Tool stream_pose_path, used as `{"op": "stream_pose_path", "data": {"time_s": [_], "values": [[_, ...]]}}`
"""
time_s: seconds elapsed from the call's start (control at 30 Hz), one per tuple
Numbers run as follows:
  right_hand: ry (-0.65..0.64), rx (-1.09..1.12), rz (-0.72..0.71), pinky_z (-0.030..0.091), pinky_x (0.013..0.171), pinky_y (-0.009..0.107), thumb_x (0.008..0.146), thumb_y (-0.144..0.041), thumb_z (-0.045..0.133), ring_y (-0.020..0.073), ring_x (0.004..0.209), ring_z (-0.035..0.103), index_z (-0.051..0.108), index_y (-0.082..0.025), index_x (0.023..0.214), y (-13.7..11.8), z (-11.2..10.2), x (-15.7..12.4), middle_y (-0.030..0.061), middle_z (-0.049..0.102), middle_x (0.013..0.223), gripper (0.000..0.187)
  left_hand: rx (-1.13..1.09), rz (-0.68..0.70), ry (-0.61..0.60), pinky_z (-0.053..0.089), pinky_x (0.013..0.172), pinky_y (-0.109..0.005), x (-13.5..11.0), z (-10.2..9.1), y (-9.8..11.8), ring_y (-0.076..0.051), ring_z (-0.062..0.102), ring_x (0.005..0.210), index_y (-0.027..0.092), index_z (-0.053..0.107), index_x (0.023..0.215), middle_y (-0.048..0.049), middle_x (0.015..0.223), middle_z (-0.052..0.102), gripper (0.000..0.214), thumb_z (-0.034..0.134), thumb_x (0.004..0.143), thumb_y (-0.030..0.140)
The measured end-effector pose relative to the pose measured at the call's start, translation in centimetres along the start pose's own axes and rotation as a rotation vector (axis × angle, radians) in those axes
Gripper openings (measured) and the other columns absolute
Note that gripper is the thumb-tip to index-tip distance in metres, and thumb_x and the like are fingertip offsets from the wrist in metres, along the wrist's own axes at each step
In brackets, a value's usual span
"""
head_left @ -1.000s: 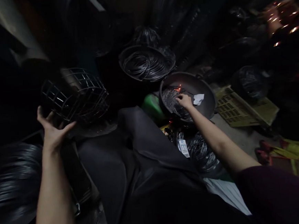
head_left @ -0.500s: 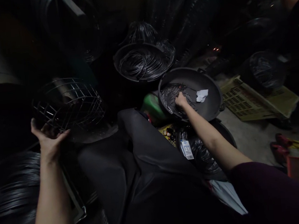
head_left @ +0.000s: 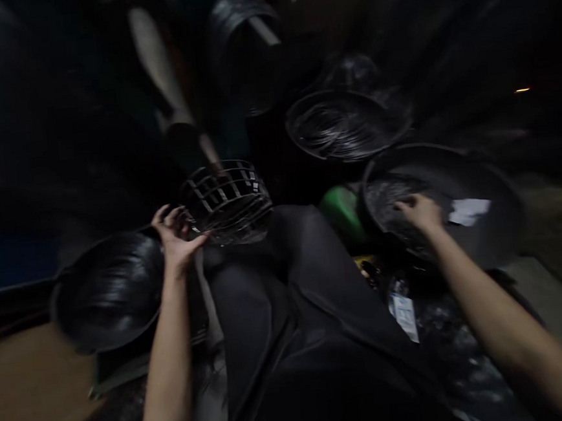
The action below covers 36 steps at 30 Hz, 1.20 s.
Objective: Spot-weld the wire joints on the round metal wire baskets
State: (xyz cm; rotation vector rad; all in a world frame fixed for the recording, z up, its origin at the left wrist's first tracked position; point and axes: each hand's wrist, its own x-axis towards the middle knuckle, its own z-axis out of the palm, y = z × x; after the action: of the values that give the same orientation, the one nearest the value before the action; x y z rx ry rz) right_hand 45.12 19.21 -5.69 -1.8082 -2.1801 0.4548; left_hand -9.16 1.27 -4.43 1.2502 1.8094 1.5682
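My left hand [head_left: 178, 235] grips the rim of a round wire cage [head_left: 228, 200] that lies on its side above my dark-trousered lap. My right hand [head_left: 420, 212] reaches into a wide dark pan [head_left: 487, 233] at the right and rests, fingers curled, on a heap of short thin wires [head_left: 390, 205]; whether it holds any is hidden by blur. A white scrap [head_left: 470, 210] lies in the pan beside that hand.
A basin of coiled black wire [head_left: 345, 124] stands behind the pan. Another big coil of black wire [head_left: 110, 292] sits at my left. A green container [head_left: 342, 209] is between lap and pan. A bagged wire coil with a white tag [head_left: 406, 314] lies below the pan.
The view has swung left and blurred. My left hand has brought the wire cage in closer to my lap. My right hand stays on the wires in the pan.
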Motion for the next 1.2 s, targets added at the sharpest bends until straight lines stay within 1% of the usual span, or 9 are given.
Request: {"op": "stream_pose_path", "data": {"time_s": [0.07,0.17,0.33,0.57,0.7,0.8,0.9,1.03,1.2], "values": [[0.200,0.199,0.205,0.050,0.077,0.060,0.083,-0.072,0.053,0.0429,0.093,0.066,0.070,-0.036,0.099,-2.8,-0.3,-1.0,0.0159,0.068,0.086,0.042,0.030,0.070,0.005,0.048,0.106,-0.044,-1.2,0.3,0.9,-0.025,0.056,0.127,0.036,0.029,0.130,-0.0084,0.136,0.048,0.104,0.088,0.049,0.066],[0.228,0.522,0.077,0.053,0.084,0.052,0.081,-0.064,0.063,0.0333,0.094,0.067,0.065,-0.034,0.102,-8.5,1.3,-3.9,0.0092,0.070,0.100,0.037,0.130,0.215,-0.019,0.047,0.108,-0.043,-2.0,1.3,2.1,-0.026,0.056,0.126,0.031,0.033,0.132,-0.0099,0.135,0.049,0.099,0.084,0.056,0.068],[-0.300,0.605,-0.134,0.051,0.063,0.034,0.071,-0.072,0.065,0.0204,0.065,0.064,0.061,-0.021,0.083,-16.0,5.4,-7.5,0.0072,0.069,0.074,0.052,0.389,0.388,-0.143,0.042,0.111,-0.048,-1.8,3.3,5.4,-0.031,0.052,0.127,0.025,0.048,0.133,-0.0120,0.133,0.053,0.085,0.085,0.063,0.056],[-0.661,0.765,-0.239,0.044,0.057,0.025,0.072,-0.058,0.074,0.0133,0.061,0.058,0.070,-0.016,0.096,-24.6,1.1,-3.0,0.0027,0.067,0.071,0.049,0.648,0.346,-0.253,0.040,0.109,-0.053,-1.0,4.8,7.9,-0.037,0.047,0.130,0.025,0.061,0.126,-0.0142,0.140,0.051,0.075,0.087,0.060,0.049],[-0.490,0.573,-0.453,0.046,0.063,0.026,0.083,-0.049,0.066,0.0153,0.067,0.063,0.076,-0.015,0.089,-28.6,1.6,-1.2,0.0056,0.072,0.078,0.036,0.698,0.385,-0.284,0.039,0.107,-0.054,-1.3,4.7,8.2,-0.037,0.047,0.130,0.026,0.067,0.118,-0.0143,0.142,0.049,0.061,0.086,0.063,0.045],[-0.276,0.266,-0.781,0.049,0.070,0.027,0.090,-0.039,0.061,0.0194,0.084,0.070,0.076,-0.018,0.109,-29.3,2.9,-1.7,0.0080,0.075,0.103,0.032,0.680,0.350,-0.247,0.040,0.108,-0.053,-1.8,3.9,7.9,-0.036,0.046,0.131,0.027,0.067,0.120,-0.0130,0.142,0.049,0.063,0.087,0.062,0.044],[-0.139,-0.062,-1.001,0.046,0.060,0.027,0.095,-0.033,0.055,0.0196,0.080,0.072,0.068,-0.021,0.129,-29.0,3.5,-2.5,0.0073,0.070,0.122,0.039,0.634,0.284,-0.190,0.041,0.109,-0.052,-2.1,3.0,7.5,-0.035,0.046,0.131,0.027,0.066,0.122,-0.0119,0.140,0.049,0.067,0.088,0.061,0.042],[-0.048,-0.294,-1.142,0.042,0.055,0.028,0.093,-0.014,0.047,0.0156,0.065,0.068,0.065,-0.025,0.133,-29.3,3.3,-2.2,0.0036,0.070,0.122,0.046,0.583,0.255,-0.159,0.041,0.111,-0.050,-1.9,2.6,7.3,-0.033,0.046,0.131,0.026,0.065,0.123,-0.0110,0.140,0.048,0.068,0.089,0.060,0.039],[0.007,-0.375,-1.193,0.040,0.054,0.028,0.095,-0.018,0.046,0.0154,0.065,0.068,0.068,-0.026,0.128,-30.4,2.8,-0.9,0.0015,0.072,0.116,0.041,0.523,0.271,-0.153,0.041,0.113,-0.051,-0.8,3.2,7.1,-0.033,0.046,0.132,0.025,0.066,0.122,-0.0117,0.140,0.048,0.068,0.090,0.060,0.038]]}}
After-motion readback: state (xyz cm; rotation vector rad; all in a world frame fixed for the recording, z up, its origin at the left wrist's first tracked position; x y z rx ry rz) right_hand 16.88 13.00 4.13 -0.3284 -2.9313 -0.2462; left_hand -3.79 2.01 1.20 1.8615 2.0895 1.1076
